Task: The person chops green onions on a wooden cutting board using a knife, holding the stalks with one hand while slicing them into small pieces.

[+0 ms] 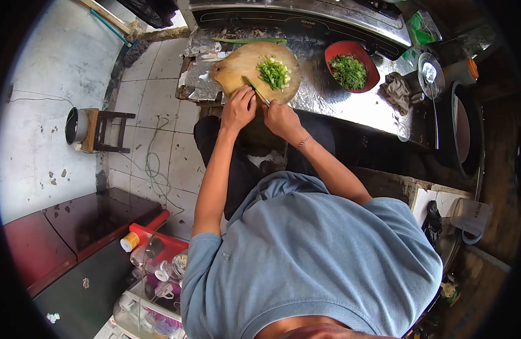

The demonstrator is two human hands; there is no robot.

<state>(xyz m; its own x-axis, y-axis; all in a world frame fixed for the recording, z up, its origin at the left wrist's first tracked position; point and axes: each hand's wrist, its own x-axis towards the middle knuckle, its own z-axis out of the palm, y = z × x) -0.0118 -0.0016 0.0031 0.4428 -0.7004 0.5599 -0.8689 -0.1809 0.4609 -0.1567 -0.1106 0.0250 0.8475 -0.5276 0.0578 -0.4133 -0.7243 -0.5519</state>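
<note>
My right hand [282,118] grips a knife [259,92], its blade slanting up and left over the near part of the round wooden cutting board [229,63]. Close against the blade, my left hand [239,109] rests at the board's near edge with its fingers curled together. Whatever those fingers hold is hidden. Chopped green onion [273,73], green and pale pieces, lies in a pile just beyond the knife. Behind the board lies a long green onion stalk [249,40]. A red bowl [372,66] of chopped greens [348,72] stands to the right.
A gas stove [305,22] runs along the back of the worktop. At right are a crumpled cloth [395,93], a wire strainer [431,73] and a large dark-rimmed tub [469,130]. A small stool [105,131] with a pot stands left; a cable [153,161] crosses the floor.
</note>
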